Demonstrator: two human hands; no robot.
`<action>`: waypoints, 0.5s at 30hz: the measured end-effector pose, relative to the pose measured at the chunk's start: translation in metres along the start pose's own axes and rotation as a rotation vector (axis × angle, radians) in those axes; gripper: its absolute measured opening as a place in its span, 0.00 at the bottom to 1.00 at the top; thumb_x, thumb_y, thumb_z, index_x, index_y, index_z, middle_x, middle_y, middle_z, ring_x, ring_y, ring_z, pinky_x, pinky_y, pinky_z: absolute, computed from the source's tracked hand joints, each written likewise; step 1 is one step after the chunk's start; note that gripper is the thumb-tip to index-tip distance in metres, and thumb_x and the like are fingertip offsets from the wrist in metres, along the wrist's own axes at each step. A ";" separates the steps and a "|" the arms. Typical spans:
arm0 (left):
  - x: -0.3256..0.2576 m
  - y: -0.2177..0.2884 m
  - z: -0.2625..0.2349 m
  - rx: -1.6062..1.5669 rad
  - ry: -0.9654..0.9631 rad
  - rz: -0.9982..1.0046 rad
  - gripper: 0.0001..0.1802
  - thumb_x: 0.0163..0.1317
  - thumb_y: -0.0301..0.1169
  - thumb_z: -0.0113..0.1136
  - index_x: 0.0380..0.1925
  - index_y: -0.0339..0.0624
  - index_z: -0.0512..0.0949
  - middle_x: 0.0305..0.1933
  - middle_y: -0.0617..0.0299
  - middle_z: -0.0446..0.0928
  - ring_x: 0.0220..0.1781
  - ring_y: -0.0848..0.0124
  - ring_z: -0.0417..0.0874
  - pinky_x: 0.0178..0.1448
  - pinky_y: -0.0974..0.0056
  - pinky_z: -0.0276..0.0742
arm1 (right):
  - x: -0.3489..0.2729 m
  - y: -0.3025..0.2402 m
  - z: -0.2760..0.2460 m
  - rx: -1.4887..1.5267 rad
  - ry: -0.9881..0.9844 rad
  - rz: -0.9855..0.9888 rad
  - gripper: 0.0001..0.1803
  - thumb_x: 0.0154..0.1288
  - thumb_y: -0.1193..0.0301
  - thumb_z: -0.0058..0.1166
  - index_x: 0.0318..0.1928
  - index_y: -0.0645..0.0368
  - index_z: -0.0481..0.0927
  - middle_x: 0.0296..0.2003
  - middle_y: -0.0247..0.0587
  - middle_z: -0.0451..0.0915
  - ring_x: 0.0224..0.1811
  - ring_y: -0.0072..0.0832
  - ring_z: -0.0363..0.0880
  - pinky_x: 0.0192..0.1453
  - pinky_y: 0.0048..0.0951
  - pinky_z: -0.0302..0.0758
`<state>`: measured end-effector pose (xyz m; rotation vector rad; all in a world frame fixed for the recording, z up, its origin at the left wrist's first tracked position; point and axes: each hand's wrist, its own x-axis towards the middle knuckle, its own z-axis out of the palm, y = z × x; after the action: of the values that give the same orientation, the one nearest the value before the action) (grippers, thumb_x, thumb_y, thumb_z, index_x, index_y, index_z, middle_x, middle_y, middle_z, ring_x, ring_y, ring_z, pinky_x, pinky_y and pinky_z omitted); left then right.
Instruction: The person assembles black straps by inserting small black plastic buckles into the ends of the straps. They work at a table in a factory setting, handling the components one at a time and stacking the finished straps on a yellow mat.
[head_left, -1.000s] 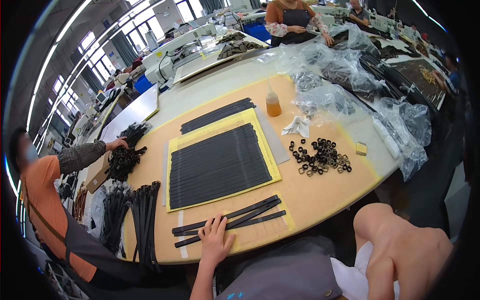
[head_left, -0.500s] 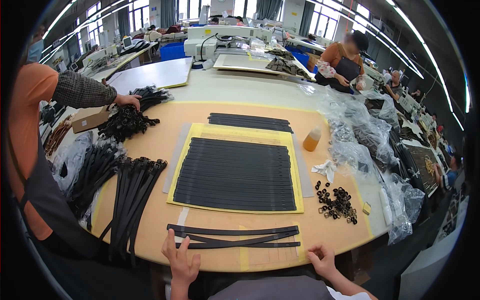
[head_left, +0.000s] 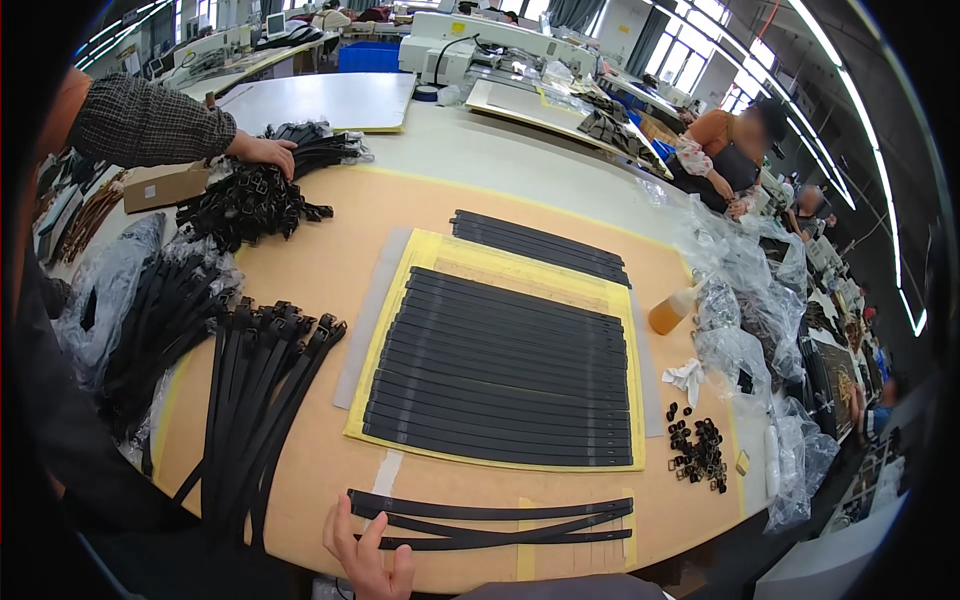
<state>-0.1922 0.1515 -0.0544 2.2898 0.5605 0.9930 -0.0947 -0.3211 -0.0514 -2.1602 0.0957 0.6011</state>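
My left hand [head_left: 370, 560] is at the near edge of the table, open with its fingers apart. Its fingertips touch or nearly touch the left ends of three loose black straps [head_left: 490, 507], one of which lies slanted across the others. Beyond them, a yellow-edged board [head_left: 412, 252] carries a close-packed sheet of black straps [head_left: 500, 370] lying side by side. Several more black straps [head_left: 540, 247] lie at its far edge. To the left rests a bundle of black belts with buckles [head_left: 262, 390]. My right hand is out of view.
On the right are a pile of small black buckles and loops [head_left: 698, 448], a white crumpled cloth [head_left: 685, 377], a bottle of amber liquid [head_left: 670, 312] and clear plastic bags [head_left: 735, 330]. A co-worker's hand [head_left: 265, 152] touches a buckled belt heap [head_left: 255, 200] at far left.
The view has tilted down and turned, so the table sits lower and slanted. My right hand has gone out of view. My left hand stays by the strap ends.
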 end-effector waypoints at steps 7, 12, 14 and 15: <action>-0.006 -0.011 -0.001 0.024 -0.055 -0.071 0.25 0.64 0.38 0.63 0.57 0.34 0.80 0.77 0.31 0.62 0.76 0.35 0.61 0.77 0.37 0.58 | 0.022 -0.034 0.002 0.006 -0.072 0.041 0.10 0.72 0.69 0.59 0.43 0.65 0.81 0.36 0.37 0.83 0.39 0.21 0.77 0.46 0.29 0.76; -0.003 -0.002 -0.003 -0.014 -0.021 -0.110 0.20 0.63 0.32 0.62 0.53 0.36 0.82 0.76 0.35 0.65 0.77 0.37 0.61 0.79 0.40 0.57 | 0.043 -0.046 0.002 0.001 -0.177 0.011 0.11 0.73 0.68 0.58 0.45 0.65 0.81 0.38 0.38 0.83 0.41 0.21 0.77 0.48 0.29 0.76; -0.005 -0.002 -0.002 0.015 -0.013 -0.090 0.19 0.64 0.32 0.63 0.54 0.36 0.82 0.76 0.36 0.66 0.77 0.39 0.62 0.79 0.41 0.57 | 0.047 -0.049 -0.001 0.011 -0.223 0.005 0.11 0.73 0.68 0.58 0.45 0.66 0.81 0.39 0.38 0.83 0.42 0.21 0.78 0.49 0.29 0.75; -0.006 -0.001 -0.002 0.021 -0.010 -0.078 0.19 0.64 0.32 0.63 0.54 0.36 0.81 0.76 0.37 0.66 0.77 0.39 0.62 0.79 0.41 0.57 | 0.049 -0.049 -0.003 0.017 -0.253 0.003 0.12 0.73 0.68 0.58 0.46 0.66 0.81 0.39 0.38 0.83 0.42 0.22 0.78 0.50 0.29 0.75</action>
<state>-0.1981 0.1495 -0.0573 2.2722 0.6542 0.9420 -0.0371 -0.2864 -0.0362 -2.0500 -0.0325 0.8659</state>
